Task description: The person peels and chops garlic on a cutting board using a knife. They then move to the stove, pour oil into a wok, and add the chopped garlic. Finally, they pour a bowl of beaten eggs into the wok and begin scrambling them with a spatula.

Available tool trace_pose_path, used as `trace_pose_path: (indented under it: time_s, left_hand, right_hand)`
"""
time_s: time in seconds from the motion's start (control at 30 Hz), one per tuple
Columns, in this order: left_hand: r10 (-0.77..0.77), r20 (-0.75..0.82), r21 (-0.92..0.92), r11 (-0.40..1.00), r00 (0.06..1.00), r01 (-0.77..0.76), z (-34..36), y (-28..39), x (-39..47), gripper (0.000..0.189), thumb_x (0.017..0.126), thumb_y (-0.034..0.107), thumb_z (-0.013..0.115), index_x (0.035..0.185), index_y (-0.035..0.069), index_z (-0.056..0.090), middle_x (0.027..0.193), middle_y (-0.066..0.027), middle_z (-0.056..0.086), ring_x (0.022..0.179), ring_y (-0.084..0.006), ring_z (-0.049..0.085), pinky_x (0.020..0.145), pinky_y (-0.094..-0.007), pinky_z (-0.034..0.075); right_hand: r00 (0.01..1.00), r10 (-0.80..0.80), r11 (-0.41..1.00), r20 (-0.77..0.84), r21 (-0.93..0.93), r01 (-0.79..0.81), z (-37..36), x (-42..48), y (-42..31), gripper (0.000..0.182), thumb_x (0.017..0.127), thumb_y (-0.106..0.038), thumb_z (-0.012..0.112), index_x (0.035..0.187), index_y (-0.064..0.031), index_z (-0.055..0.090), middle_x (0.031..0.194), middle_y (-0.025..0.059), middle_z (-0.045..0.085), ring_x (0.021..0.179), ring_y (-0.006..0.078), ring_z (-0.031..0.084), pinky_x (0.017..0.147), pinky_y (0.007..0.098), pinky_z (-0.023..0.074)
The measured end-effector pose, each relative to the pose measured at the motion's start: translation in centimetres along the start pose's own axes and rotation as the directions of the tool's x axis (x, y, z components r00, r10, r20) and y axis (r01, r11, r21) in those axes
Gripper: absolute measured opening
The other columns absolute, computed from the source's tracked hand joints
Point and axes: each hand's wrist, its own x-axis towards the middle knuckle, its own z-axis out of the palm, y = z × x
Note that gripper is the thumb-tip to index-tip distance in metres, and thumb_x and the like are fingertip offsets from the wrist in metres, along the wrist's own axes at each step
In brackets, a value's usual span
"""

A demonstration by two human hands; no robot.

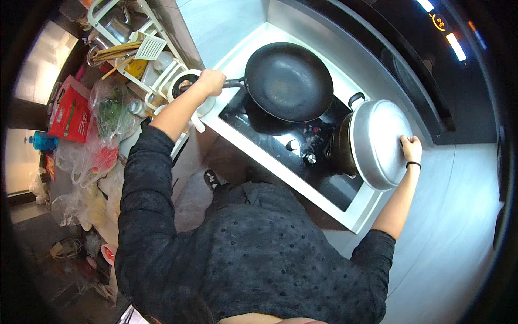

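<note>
My left hand (213, 82) is closed around the handle of a black wok (289, 81), which stands over the left part of a black glass gas hob (279, 139). The wok looks empty. With my right hand (411, 149) I grip the top of a domed metal lid (382, 141). Beneath the lid is a dark pot (341, 150) on the right part of the hob; whether the lid rests on it or is slightly raised, I cannot tell. A black loop handle (356, 97) shows beside the lid. Two knobs (293, 145) sit at the hob's near edge.
A white rack (162, 32) at the upper left holds a slotted turner (151, 47) and chopsticks (117, 52). Plastic bags (109, 109), a red box (71, 111) and a blue bottle (43, 140) lie at the left. A black range hood (429, 81) overhangs the hob's far side.
</note>
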Motion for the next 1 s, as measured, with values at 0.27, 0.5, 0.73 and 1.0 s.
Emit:
trace_pose_path:
  time_s: [0.27, 0.5, 0.73, 1.0]
  left_hand:
    - [-0.086, -0.019, -0.42, 0.905, 0.996, 0.07, 2.4, 6.0, -9.2, 0.026, 0.071, 0.019, 0.061, 0.091, 0.002, 0.063, 0.084, -0.0204, 0.065, 0.085, -0.0349, 0.063, 0.076, -0.0442, 0.049]
    - [-0.083, 0.149, -0.763, 0.624, 0.985, 0.168, 3.6, 8.6, -10.8, 0.028, 0.077, 0.021, 0.065, 0.094, 0.001, 0.056, 0.068, -0.0126, 0.062, 0.053, -0.0215, 0.063, 0.058, -0.036, 0.051]
    - [-0.092, 0.127, -0.859, 0.488, 0.988, 0.156, 6.1, 10.1, -9.9, 0.02, 0.074, 0.01, 0.06, 0.089, -0.001, 0.053, 0.064, -0.0106, 0.056, 0.046, -0.0174, 0.056, 0.047, -0.0329, 0.046]
    - [-0.179, 0.133, -0.811, 0.546, 0.975, 0.21, 6.1, 13.0, -7.6, 0.023, 0.07, 0.017, 0.062, 0.089, 0.005, 0.056, 0.082, -0.017, 0.063, 0.082, -0.0317, 0.063, 0.072, -0.0415, 0.048]
  right_hand:
    - [0.998, -0.004, 0.993, -0.067, -0.117, -0.004, -0.6, -2.0, -2.2, 0.044, 0.072, -0.043, 0.065, 0.08, -0.0005, 0.057, 0.074, 0.0164, 0.062, 0.074, 0.0276, 0.062, 0.073, 0.0351, 0.0473]
    - [0.996, -0.021, 0.972, -0.087, -0.235, 0.0, -0.5, -2.0, -2.8, 0.052, 0.073, -0.048, 0.065, 0.089, 0.0012, 0.059, 0.089, 0.0216, 0.064, 0.089, 0.0336, 0.062, 0.081, 0.0386, 0.0468]
    - [0.992, -0.016, 0.985, -0.122, -0.17, -0.005, 0.8, -0.4, -0.4, 0.05, 0.073, -0.046, 0.067, 0.089, 0.0014, 0.061, 0.09, 0.0218, 0.064, 0.089, 0.0328, 0.062, 0.082, 0.0375, 0.0466]
    - [0.987, 0.005, 0.955, -0.163, -0.293, -0.053, -0.2, -2.8, -2.7, 0.057, 0.075, -0.045, 0.066, 0.109, -0.0001, 0.057, 0.107, 0.0227, 0.058, 0.1, 0.0349, 0.058, 0.086, 0.0399, 0.045]
